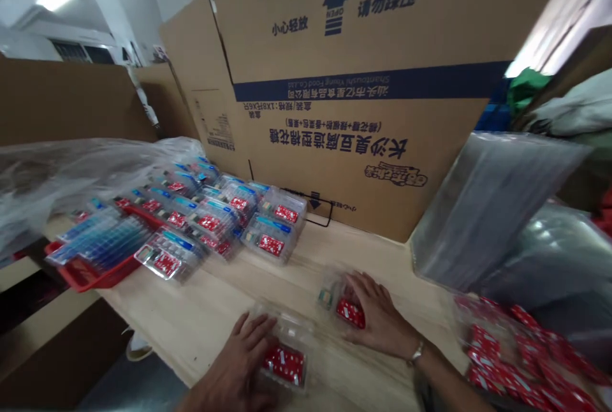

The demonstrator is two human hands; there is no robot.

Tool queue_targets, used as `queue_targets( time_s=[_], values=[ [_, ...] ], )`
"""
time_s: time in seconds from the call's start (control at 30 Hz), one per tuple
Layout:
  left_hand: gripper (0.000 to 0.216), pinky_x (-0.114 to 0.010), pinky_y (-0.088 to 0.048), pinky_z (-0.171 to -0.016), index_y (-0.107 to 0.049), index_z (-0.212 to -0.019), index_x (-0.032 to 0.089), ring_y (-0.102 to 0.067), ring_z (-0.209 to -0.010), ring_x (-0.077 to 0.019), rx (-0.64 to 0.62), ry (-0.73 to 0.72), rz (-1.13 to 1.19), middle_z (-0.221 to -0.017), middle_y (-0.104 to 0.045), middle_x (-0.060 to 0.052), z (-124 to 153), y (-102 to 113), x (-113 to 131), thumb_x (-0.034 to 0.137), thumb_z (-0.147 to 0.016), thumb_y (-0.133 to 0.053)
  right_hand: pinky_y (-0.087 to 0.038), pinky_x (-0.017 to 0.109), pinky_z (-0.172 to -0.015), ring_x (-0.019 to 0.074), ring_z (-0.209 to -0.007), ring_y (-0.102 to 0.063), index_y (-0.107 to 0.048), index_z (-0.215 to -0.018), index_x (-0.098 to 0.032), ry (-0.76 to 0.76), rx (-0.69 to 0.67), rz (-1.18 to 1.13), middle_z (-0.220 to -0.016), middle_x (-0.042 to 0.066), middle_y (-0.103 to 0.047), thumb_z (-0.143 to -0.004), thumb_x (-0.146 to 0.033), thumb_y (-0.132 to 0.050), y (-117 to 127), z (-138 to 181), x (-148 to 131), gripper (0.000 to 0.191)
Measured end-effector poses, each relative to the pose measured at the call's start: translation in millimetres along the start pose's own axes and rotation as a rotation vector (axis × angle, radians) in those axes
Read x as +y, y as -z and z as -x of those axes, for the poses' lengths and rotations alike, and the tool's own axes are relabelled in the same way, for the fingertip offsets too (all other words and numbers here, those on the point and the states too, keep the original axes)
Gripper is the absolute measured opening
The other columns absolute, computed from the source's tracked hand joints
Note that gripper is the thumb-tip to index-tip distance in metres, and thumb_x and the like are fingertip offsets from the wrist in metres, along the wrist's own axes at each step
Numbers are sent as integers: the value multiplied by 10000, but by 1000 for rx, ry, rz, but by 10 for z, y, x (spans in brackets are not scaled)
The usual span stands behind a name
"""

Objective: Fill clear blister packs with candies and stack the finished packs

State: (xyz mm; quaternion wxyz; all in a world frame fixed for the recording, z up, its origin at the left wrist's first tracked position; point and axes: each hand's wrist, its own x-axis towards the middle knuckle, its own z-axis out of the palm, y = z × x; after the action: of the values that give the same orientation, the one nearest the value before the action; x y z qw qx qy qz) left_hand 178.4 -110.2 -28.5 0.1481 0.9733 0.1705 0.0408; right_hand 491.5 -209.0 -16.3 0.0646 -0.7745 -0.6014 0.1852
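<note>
My left hand (241,358) lies on the near left part of a clear plastic clamshell pack (285,351) with a red card inside, fingers stretched flat over it on the wooden table (205,316). My right hand (380,323) curls round a second clear pack (345,307) with a red card, a little farther out. A metal bracelet shows at the right wrist.
Several filled clear packs (272,233) lie in rows at the left, some in a red tray (90,275). A big printed cardboard box (363,93) stands behind. Stacked clear sheets (488,208) and a bag of red packets (521,348) sit at right. A plastic bag (57,176) lies far left.
</note>
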Motion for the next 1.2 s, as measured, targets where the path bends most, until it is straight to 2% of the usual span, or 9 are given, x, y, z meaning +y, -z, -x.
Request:
queue_targets(
  time_s=[0.2,0.37,0.5,0.6,0.67,0.77,0.87,1.0,1.2],
  values=[
    [742,-636,-161,-1051,-408,-1318,282,-337,-1307,-370,-16,101,-4,-1447,-362,-120,88,-75,25,554,-668,-641,-188,446,-1057,316,-1305,-266,-174,-1446,-159,71,42,28,-1454,154,-268,-541,-413,-649,-44,-72,126,1053],
    [571,-561,-244,-1059,-469,-1263,257,-421,-1255,-329,206,28,-3,-1375,-467,-116,54,-137,58,512,-764,-579,-189,461,-1028,348,-1264,-291,-135,-1455,-168,33,35,57,-1452,169,-249,-476,-432,-689,-70,-55,38,1155],
    [395,-388,-416,-966,-530,-1177,203,-512,-1164,-251,404,216,293,-1272,-553,-123,-486,-2,294,413,-845,-492,-222,439,-1007,335,-1215,-332,-161,-1448,-140,46,68,48,-1412,173,-303,-480,-433,-694,-76,-46,-6,1143],
    [495,-389,-390,-965,-540,-1170,152,-509,-1149,-286,318,455,627,-1195,-597,-138,-1139,25,406,425,-759,-582,-207,437,-1019,329,-1225,-319,-167,-1445,-137,48,93,53,-1414,169,-299,-472,-400,-699,-103,-18,-43,1140],
    [420,-379,-452,-830,-615,-997,109,-596,-978,-311,189,622,818,-960,-677,-133,-1506,-27,411,367,-668,-659,-189,445,-1034,328,-1244,-301,-164,-1444,-143,32,108,54,-1425,163,-286,-473,-383,-697,-129,21,-60,1134],
    [270,-309,-460,-612,-607,-783,105,-629,-722,-258,120,701,962,-695,-652,-66,-1759,-145,395,298,-607,-675,-176,438,-1056,317,-1281,-262,-159,-1444,-139,17,143,42,-1431,153,-283,-498,-383,-685,-175,112,-71,1110],
    [283,-251,-441,-577,-556,-823,128,-606,-662,-179,141,718,1066,-684,-617,-6,-1685,-209,428,253,-593,-662,-161,444,-1074,312,-1296,-248,-168,-1445,-148,15,226,46,-1430,144,-291,-549,-365,-660,-236,235,-121,1046],
    [528,-227,-427,-572,-517,-964,155,-565,-612,-137,283,700,1305,-679,-591,33,-1410,-130,548,190,-482,-728,-136,479,-1091,320,-1321,-219,-176,-1450,-182,6,287,35,-1448,130,-274,-625,-334,-618,-325,409,-288,948],
    [412,-246,-447,-676,-606,-828,143,-584,-720,-165,265,478,1627,-764,-656,-37,-1028,62,808,256,-479,-793,-151,553,-1089,383,-1359,-122,-126,-1458,-188,147,53,-169,-1511,144,-111,-509,-506,-755,-274,682,-295,1182]
  ],
)
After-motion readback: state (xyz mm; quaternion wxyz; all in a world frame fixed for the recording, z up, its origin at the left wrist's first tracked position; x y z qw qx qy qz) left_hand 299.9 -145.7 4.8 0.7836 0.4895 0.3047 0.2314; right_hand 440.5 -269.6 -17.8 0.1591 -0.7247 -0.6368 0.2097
